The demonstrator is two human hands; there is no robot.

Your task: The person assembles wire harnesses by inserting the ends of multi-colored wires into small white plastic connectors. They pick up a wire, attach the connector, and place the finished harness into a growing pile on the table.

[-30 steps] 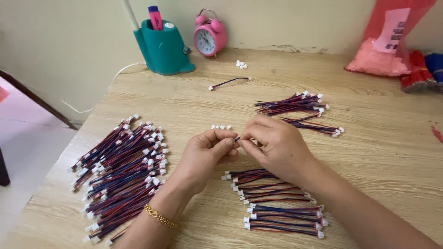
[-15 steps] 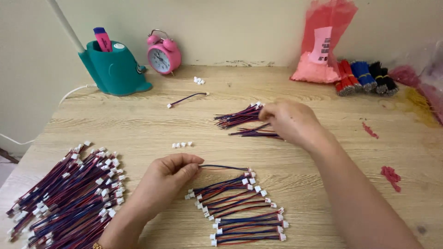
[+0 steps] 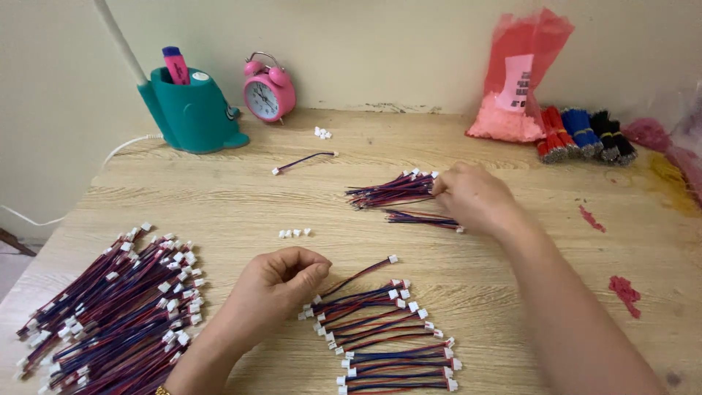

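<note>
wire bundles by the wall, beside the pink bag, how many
3, side by side at the table's back right: red wire bundle nearest the pink bag, blue wire bundle in the middle, black wire bundle outermost. More may hide behind.

Two bare forearms come in from the near edge of the scene, with no sleeves showing on either. The left hand (image 3: 274,289) wears no ring or glove, and its fingernails look short and unpainted. At the left wrist, right at the near edge, a small piece of a gold-coloured bracelet (image 3: 161,391) shows. The right hand (image 3: 474,196) is likewise bare, with no ring, watch or band visible along its forearm.
</note>
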